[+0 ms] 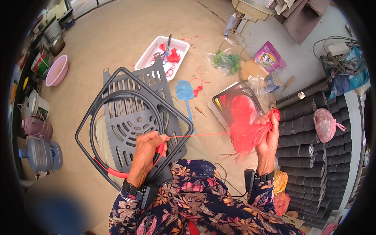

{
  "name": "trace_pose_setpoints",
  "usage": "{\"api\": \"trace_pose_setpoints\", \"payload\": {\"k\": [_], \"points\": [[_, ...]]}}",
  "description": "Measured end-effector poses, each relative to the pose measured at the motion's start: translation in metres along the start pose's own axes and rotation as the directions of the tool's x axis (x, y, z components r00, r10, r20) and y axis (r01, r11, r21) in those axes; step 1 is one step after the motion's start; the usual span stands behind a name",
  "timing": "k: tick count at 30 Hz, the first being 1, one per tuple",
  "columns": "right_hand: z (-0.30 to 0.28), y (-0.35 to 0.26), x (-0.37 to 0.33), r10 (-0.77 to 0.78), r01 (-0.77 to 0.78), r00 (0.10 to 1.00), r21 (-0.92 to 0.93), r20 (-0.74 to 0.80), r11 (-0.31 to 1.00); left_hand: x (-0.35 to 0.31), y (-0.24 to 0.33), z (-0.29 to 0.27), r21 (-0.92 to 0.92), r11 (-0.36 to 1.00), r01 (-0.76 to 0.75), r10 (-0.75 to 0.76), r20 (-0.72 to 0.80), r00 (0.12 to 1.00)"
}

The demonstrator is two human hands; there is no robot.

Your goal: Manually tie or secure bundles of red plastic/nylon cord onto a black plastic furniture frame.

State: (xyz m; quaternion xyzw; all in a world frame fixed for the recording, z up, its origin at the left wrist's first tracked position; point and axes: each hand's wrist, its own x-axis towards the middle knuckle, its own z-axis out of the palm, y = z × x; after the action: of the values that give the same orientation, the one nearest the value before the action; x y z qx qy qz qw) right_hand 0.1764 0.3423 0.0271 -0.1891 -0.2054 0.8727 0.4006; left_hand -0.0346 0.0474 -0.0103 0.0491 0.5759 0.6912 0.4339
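Note:
My left hand point(150, 152) is closed on a red cord by the lower right part of a dark grey square frame point(181, 117) with a round ring inside. One stretch of the ring, lower left, is covered by a red wrap point(116, 173). From the left hand the cord point(199, 135) runs taut across to a thick hank of red cord point(247, 136), which my right hand point(268, 135) grips at its right side. Under the frame, at my lap, lies a grey slotted panel point(139, 135). My palms hide part of what they hold.
Beyond the panel stands a white tray point(150, 46) with scissors point(168, 44) and red cord scraps. A blue fly swatter point(184, 91) and a small wooden-handled tool point(200, 111) lie nearer. Dark cylindrical pieces point(313, 156) are stacked at right; a pink basin point(57, 71) is at left.

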Motion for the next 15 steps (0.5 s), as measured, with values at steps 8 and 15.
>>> {"api": "trace_pose_setpoints", "payload": {"k": [8,15], "points": [[0.046,-0.001,-0.02,-0.085,0.117,0.987,-0.245,0.136,0.962,-0.007,-0.002,0.004,0.02,0.998,-0.053,0.054,-0.092,0.994],[0.066,0.001,-0.022,-0.167,0.212,0.976,-0.442,0.138,0.872,-0.029,0.004,-0.014,0.334,0.921,-0.198,0.253,-0.129,0.959]]}}
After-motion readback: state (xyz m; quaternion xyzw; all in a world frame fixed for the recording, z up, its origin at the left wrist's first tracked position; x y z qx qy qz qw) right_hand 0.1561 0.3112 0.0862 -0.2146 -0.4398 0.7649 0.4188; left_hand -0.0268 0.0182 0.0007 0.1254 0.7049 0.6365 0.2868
